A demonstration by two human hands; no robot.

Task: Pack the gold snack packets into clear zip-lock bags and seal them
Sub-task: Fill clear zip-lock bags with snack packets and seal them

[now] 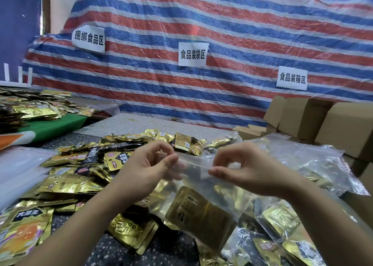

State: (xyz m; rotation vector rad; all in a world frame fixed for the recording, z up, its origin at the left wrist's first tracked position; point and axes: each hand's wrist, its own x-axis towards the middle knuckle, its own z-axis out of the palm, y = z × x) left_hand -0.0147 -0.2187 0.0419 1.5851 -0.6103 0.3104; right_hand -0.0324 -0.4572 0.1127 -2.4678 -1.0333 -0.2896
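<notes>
The left hand (148, 168) pinches the top strip of a clear zip-lock bag (201, 195) between thumb and curled fingers, and the right hand (246, 169) pinches the same strip a little further along, so the bag's mouth is stretched between them above the table. Gold snack packets (198, 215) sit inside the bag, hanging below the hands; how many is hard to tell through the creased plastic, and whether the zip is closed cannot be made out. Loose gold packets (80, 176) lie heaped on the speckled table (161, 251) to the left and beyond the hands, some cut off by the left edge. Filled clear bags (282, 235) pile up at lower right, running out of the picture. Cardboard boxes (323, 122) stand at the far right, against a striped tarp (201, 23) bearing paper signs (192, 54). A bare stretch of table (141, 124) lies behind the heap
</notes>
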